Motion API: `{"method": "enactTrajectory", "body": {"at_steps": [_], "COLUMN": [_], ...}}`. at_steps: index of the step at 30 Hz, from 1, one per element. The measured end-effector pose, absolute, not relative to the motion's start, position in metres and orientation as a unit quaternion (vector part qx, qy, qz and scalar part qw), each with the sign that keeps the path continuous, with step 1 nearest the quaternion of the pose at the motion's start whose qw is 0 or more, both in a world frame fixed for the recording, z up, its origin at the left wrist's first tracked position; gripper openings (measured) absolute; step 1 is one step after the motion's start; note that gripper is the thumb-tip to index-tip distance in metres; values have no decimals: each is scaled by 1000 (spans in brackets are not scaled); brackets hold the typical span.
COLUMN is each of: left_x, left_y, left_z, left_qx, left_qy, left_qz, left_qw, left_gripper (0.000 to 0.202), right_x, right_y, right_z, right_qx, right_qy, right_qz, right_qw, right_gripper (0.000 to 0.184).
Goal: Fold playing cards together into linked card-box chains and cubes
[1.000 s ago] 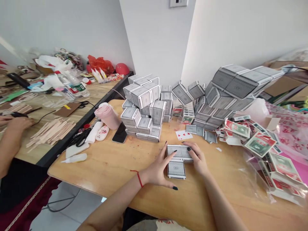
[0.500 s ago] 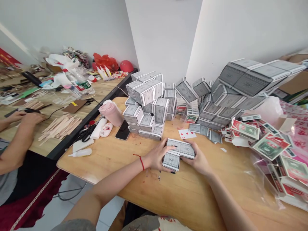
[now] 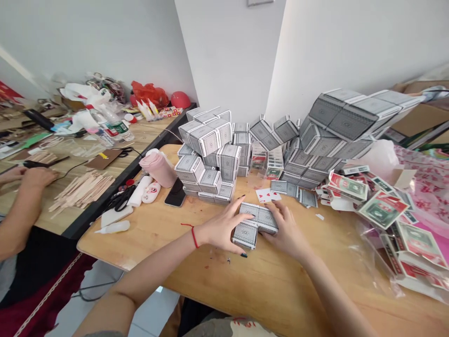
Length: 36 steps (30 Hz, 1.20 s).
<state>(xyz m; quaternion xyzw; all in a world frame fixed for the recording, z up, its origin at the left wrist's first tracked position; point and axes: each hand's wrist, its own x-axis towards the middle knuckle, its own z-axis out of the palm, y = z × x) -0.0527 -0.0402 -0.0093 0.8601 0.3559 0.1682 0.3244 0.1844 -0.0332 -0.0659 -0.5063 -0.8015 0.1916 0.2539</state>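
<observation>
An L-shaped block of joined boxes made from grey-backed playing cards [image 3: 245,234] rests on the wooden table in front of me. My left hand [image 3: 224,229] is spread at its left side, thumb and fingers apart, with one fingertip over the top of the block. My right hand [image 3: 287,231] grips the block's right end between thumb and fingers. Just behind lie a red-heart playing card [image 3: 268,195] and several face-down cards [image 3: 286,188]. Larger stacks of the same card boxes stand at the back left [image 3: 206,140] and back right [image 3: 336,121].
Opened card packs [image 3: 384,208] and clear plastic cover the right side. Along the left are a phone [image 3: 175,193], a pink cup [image 3: 159,168], scissors [image 3: 121,196] and a glue bottle [image 3: 114,227]. Another person's hands [image 3: 38,177] work beside wooden sticks [image 3: 82,189] at the adjoining table.
My left hand has loosened from the block and its fingers have spread. My right fingers have shifted over the block's right end, which now sits flat on the table. The view has turned slightly right.
</observation>
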Motion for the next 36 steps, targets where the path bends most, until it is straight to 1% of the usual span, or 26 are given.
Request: {"method": "enactTrajectory", "body": {"at_steps": [2, 4, 5, 7, 9, 10, 13, 18, 20, 22, 24, 26, 29, 31, 33, 36], "left_x": [-47, -38, -32, -22, -15, -13, -11, -12, -12, -12, -12, -12, -12, -13, -15, -17], "left_y": [-38, -34, -32, -28, -25, -23, -21, -17, -17, -18, -17, -16, -12, -10, -10, -9], "left_z": [2, 3, -1, -14, -27, -32, -36, -29, -32, -40, -51, -62, -75, -78, -77, -73], "left_qx": [869, 871, 866, 845, 830, 825, 825, 825, 809, 772, 709, 629, 556, 547, 564, 630], "left_qy": [341, 345, 364, 414, 436, 438, 430, 414, 419, 439, 469, 499, 502, 502, 510, 512], "left_qz": [170, 167, 170, 195, 222, 233, 246, 251, 271, 319, 382, 424, 404, 384, 373, 363], "left_qw": [316, 306, 298, 277, 268, 269, 271, 291, 310, 331, 362, 419, 525, 549, 532, 458], "left_gripper": [95, 96, 93, 79, 69, 68, 68, 69, 64, 54, 48, 48, 43, 38, 34, 31], "right_x": [182, 176, 172, 163, 156, 154, 152, 153, 154, 157, 159, 160, 157, 153, 149, 144], "right_y": [-33, -31, -29, -27, -25, -25, -25, -27, -26, -24, -21, -18, -13, -10, -8, -7], "right_z": [-58, -51, -49, -46, -45, -46, -49, -52, -51, -48, -45, -41, -37, -36, -35, -35], "right_qx": [-511, -514, -521, -535, -560, -568, -583, -603, -594, -574, -557, -550, -559, -572, -581, -592], "right_qy": [-823, -832, -831, -826, -813, -808, -797, -785, -792, -807, -818, -822, -816, -808, -803, -797], "right_qz": [159, 160, 164, 156, 139, 134, 127, 118, 118, 122, 128, 133, 137, 135, 132, 121], "right_qw": [192, 134, 109, 81, 79, 84, 92, 80, 78, 71, 60, 56, 47, 32, 20, 14], "right_gripper": [67, 67, 66, 67, 65, 63, 62, 64, 64, 62, 63, 63, 58, 56, 55, 53]}}
